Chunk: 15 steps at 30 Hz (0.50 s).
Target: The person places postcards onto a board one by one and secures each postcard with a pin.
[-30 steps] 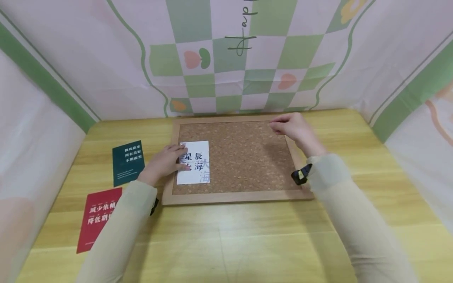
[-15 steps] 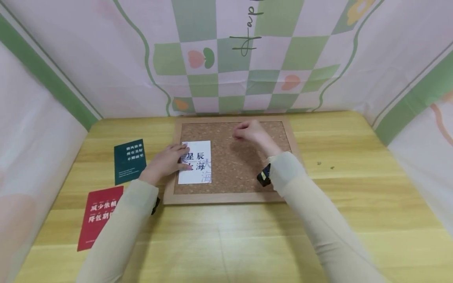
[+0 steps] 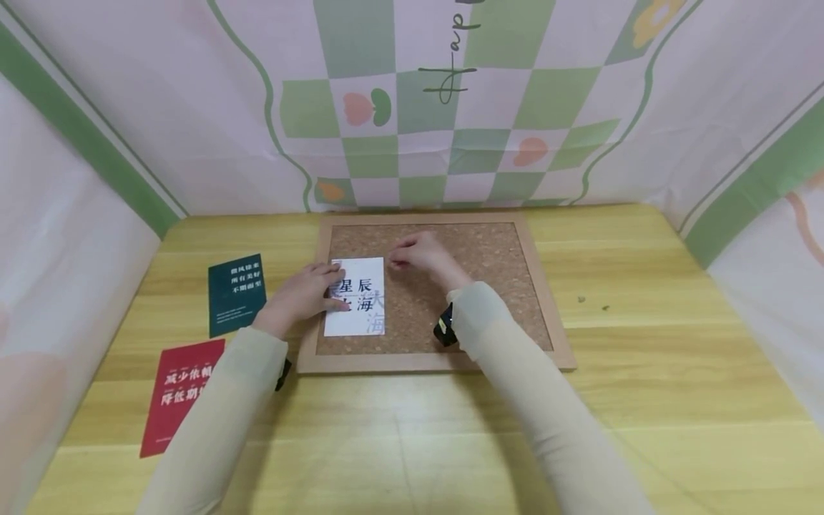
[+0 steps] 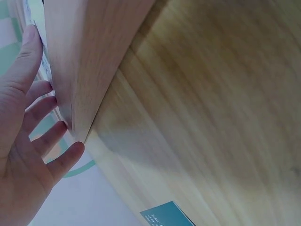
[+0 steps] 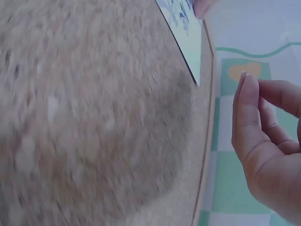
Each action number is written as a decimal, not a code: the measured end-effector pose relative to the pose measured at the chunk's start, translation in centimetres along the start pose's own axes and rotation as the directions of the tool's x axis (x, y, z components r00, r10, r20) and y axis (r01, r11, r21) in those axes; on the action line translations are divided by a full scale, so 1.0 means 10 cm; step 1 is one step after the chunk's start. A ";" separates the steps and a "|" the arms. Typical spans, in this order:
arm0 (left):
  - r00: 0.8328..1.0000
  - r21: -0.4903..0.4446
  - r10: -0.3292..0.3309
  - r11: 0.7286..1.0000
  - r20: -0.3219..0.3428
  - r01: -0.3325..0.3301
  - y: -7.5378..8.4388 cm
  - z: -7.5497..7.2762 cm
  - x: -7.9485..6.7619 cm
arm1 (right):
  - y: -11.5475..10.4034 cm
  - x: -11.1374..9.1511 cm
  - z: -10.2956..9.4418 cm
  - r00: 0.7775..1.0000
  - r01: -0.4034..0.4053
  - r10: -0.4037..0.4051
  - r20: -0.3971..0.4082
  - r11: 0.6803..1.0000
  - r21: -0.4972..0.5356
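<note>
A white card [image 3: 372, 270] with dark Chinese lettering lies at the left end of a wood-framed cork board [image 3: 463, 315]. My left hand [image 3: 302, 295] lies over the card's left edge, fingers spread; in the left wrist view its fingers [image 4: 46, 109] sit along the board's frame. Just past the card's upper right corner, my right hand [image 3: 421, 259] is over the cork, thumb against forefinger in a pinch. In the right wrist view, the pinching fingertips [image 5: 249, 87] hide what is between them. That hand's shadow falls on the cork beside the card [image 5: 190, 52].
To the left on the wooden table [image 3: 663, 372] lie a dark green card [image 3: 234, 307] and a red card [image 3: 174, 418], the latter partly under the left sleeve. Two tiny greyish things [image 3: 581, 299] lie right of the board. A patterned cloth [image 3: 425, 154] hangs behind.
My right hand has moved left across the cork from the board's upper right corner to beside the white card, still pinching. The left hand has stayed on the card.
</note>
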<state>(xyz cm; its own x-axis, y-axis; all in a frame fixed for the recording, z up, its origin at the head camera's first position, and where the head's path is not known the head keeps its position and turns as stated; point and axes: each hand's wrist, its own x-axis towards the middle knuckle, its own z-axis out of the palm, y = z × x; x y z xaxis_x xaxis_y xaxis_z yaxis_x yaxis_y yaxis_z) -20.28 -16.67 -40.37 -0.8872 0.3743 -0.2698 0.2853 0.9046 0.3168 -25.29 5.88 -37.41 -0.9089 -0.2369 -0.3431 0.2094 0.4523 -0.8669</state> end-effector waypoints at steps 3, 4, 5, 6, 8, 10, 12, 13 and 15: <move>1.000 0.011 -0.001 1.000 -0.001 0.001 0.01 -0.01 0.00 | 0.00 0.04 0.08 0.999 -0.032 0.030 0.016 0.996 0.088; 1.000 0.015 -0.001 1.000 -0.002 0.001 0.01 -0.01 -0.01 | 0.00 0.05 0.10 0.999 -0.043 0.041 0.022 0.991 0.123; 1.000 0.017 0.000 1.000 -0.004 0.001 0.02 -0.01 -0.01 | 0.00 0.07 0.12 0.998 -0.054 0.051 0.027 0.986 0.155; 1.000 0.019 -0.001 1.000 -0.006 0.001 0.02 -0.01 -0.01 | 0.00 0.08 0.15 0.998 -0.062 0.057 0.032 0.981 0.184; 1.000 0.020 -0.001 1.000 -0.009 0.001 0.02 -0.02 -0.01 | 0.01 0.12 0.21 0.997 -0.078 0.070 0.043 0.970 0.231; 1.000 0.023 0.002 1.000 -0.011 -0.002 0.02 -0.02 -0.01 | 0.03 0.16 0.26 0.996 -0.085 0.076 0.048 0.970 0.230; 1.000 0.024 0.007 1.000 -0.013 -0.007 0.02 -0.01 -0.01 | 0.04 0.20 0.32 0.995 -0.090 0.079 0.053 0.968 0.234; 1.000 0.026 0.010 1.000 -0.014 -0.010 0.02 -0.01 -0.01 | 0.05 0.21 0.35 0.995 -0.092 0.082 0.054 0.967 0.238; 1.000 0.029 0.017 0.999 -0.017 -0.016 0.02 -0.01 -0.01 | 0.06 0.24 0.39 0.996 -0.088 0.079 0.046 0.966 0.243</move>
<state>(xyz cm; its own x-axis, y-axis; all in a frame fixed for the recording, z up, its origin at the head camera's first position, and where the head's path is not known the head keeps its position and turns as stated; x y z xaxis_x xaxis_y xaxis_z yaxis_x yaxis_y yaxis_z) -20.15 -16.55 -40.18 -0.8884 0.3860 -0.2486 0.3101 0.9038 0.2950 -25.92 2.21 -40.22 -0.8720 -0.2394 -0.4269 0.3698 0.2490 -0.8951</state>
